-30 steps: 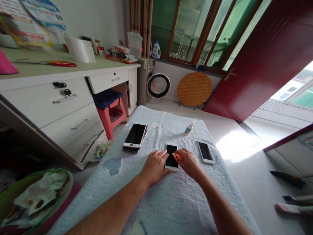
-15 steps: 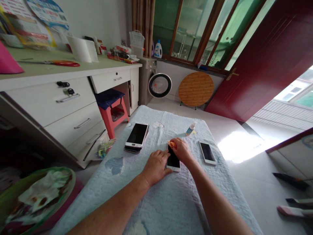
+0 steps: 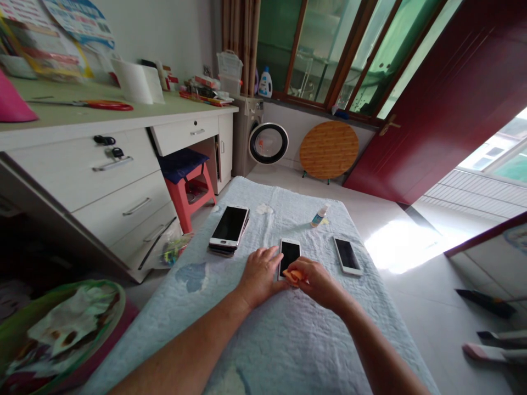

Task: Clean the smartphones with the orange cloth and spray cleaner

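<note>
A white smartphone (image 3: 290,250) with a dark screen lies face up on the quilted blue cover. My left hand (image 3: 260,276) grips it along the left side, fingertips at its edge and thumb by the bottom end. Pinched in my right hand (image 3: 319,281) is an orange cloth (image 3: 293,276), pressed on the lower part of the screen and hiding it. To the left sits a stack of phones, topped by a larger white smartphone (image 3: 229,225). Another white smartphone (image 3: 347,255) lies to the right. Behind stands a small spray bottle (image 3: 318,216).
The light blue quilted cover (image 3: 197,329) spreads under everything. Left of it are a basin of crumpled waste (image 3: 66,329), a red stool (image 3: 187,192) and a white desk (image 3: 119,181). A washing machine (image 3: 246,137) with its door open stands behind.
My right hand has drawn the orange cloth down from the top of the smartphone to its lower end. The top of the screen is now uncovered. My left hand stays nearly in place.
</note>
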A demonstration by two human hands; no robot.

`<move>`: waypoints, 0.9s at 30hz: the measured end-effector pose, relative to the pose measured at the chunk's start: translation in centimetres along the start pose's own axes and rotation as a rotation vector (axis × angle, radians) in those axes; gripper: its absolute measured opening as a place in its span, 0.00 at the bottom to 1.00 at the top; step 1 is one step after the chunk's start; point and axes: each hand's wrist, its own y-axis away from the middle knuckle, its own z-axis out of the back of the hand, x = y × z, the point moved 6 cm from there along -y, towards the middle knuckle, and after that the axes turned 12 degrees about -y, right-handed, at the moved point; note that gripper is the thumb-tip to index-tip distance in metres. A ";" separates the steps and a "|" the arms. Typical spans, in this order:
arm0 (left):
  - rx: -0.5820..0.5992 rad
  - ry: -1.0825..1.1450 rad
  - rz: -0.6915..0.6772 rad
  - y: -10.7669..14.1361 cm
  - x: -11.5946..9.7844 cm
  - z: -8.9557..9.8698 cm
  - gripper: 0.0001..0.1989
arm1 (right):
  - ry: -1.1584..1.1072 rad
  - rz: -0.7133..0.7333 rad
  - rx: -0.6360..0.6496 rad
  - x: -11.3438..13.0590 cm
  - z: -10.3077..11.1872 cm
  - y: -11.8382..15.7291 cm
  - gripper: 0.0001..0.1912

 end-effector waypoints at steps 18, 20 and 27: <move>0.030 0.032 -0.035 0.1 -0.3 0.5 0.33 | 0.237 -0.038 -0.308 -3.8 1.6 -7.5 0.08; 0.021 0.039 -0.039 0.0 -0.3 0.5 0.32 | 0.229 -0.014 -0.290 -3.2 1.3 -7.7 0.08; -0.060 0.057 0.146 -0.1 0.6 0.4 0.47 | 0.205 0.028 -0.184 -1.7 0.1 -6.9 0.08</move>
